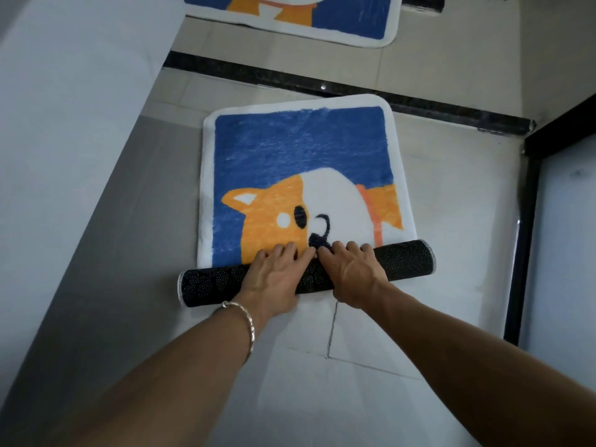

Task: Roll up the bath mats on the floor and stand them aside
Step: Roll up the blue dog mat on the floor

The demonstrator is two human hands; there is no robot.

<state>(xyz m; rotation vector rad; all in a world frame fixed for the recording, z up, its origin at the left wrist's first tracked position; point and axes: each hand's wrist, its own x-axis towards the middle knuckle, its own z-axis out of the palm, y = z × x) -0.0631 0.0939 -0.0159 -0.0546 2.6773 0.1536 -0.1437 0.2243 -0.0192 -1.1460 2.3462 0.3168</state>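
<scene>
A blue bath mat [300,150] with an orange and white dog and a white border lies on the pale floor. Its near end is rolled into a black dotted roll [406,258] that runs left to right. My left hand [274,275] and my right hand [350,272] press side by side on the middle of the roll, palms down, fingers reaching over its far side onto the mat's face. A second mat of the same design [351,19] lies flat farther off, cut by the top edge.
A black threshold strip [322,87] crosses the floor between the two mats. A pale wall [64,108] runs along the left. A dark door frame [524,237] and a white panel stand at the right. Bare tiles [322,382] lie under my forearms.
</scene>
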